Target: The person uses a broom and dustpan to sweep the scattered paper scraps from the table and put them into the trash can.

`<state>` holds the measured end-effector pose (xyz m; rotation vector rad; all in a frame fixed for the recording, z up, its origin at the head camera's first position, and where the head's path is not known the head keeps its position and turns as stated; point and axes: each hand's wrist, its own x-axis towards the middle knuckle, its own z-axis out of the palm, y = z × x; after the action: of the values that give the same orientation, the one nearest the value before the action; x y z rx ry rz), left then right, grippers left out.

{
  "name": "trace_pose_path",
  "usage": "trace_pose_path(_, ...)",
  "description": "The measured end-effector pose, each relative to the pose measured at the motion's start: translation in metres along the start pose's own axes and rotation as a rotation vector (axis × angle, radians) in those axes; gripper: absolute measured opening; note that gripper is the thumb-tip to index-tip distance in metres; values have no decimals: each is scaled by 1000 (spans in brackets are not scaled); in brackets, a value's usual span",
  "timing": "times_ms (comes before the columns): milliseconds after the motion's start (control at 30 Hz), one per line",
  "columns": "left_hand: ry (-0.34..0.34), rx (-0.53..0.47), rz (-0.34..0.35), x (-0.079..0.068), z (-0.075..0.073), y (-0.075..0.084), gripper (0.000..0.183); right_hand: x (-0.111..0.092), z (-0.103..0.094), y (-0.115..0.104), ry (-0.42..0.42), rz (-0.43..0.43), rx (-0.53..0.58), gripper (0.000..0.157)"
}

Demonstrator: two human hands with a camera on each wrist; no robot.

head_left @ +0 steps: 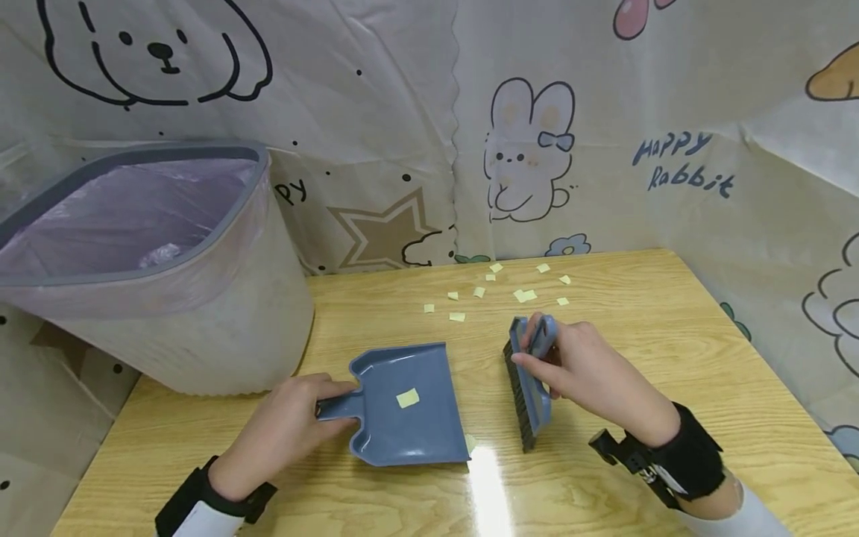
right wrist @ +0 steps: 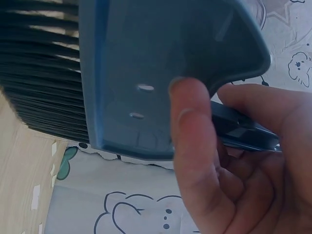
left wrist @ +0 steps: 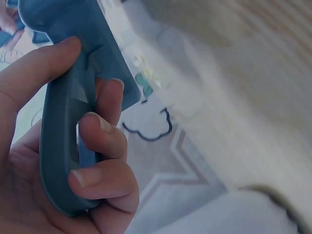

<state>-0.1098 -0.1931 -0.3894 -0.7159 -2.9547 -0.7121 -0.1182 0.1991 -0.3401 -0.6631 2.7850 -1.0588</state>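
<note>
My left hand (head_left: 295,418) grips the handle of a blue dustpan (head_left: 429,432) lying on the table; in the left wrist view the fingers (left wrist: 109,180) curl round that handle (left wrist: 56,141). One yellow paper scrap (head_left: 407,398) lies in the pan, and another (head_left: 470,443) sits at its right edge. To the right of the pan, my right hand (head_left: 584,365) holds a blue hand brush (head_left: 537,395) by its handle. Dark bristles (right wrist: 39,73) point left in the right wrist view. Several small yellow paper scraps (head_left: 525,296) are scattered behind the brush.
A large pale bin (head_left: 255,321) with a purple liner (head_left: 161,186) stands at the left, close to my left hand. Printed cloth (head_left: 389,112) hangs along the back and right edges of the wooden table (head_left: 671,335).
</note>
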Motion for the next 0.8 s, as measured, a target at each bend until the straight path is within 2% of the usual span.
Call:
trace_pose_path(133, 29, 24, 11, -2, -8, -7, 40, 2, 2, 1, -13, -7, 2, 15)
trace_pose_path(267, 29, 41, 5, -5, -12, -12, 39, 4, 5, -1, -29, -4, 25, 13)
trace_pose_path(567, -56, 42, -19, -6, -11, -13, 36, 13, 18, -11, -64, -8, 76, 16)
trace_pose_path(800, -73, 52, -40, -7, -7, -12, 38, 23, 32, -19, -62, -37, 64, 21)
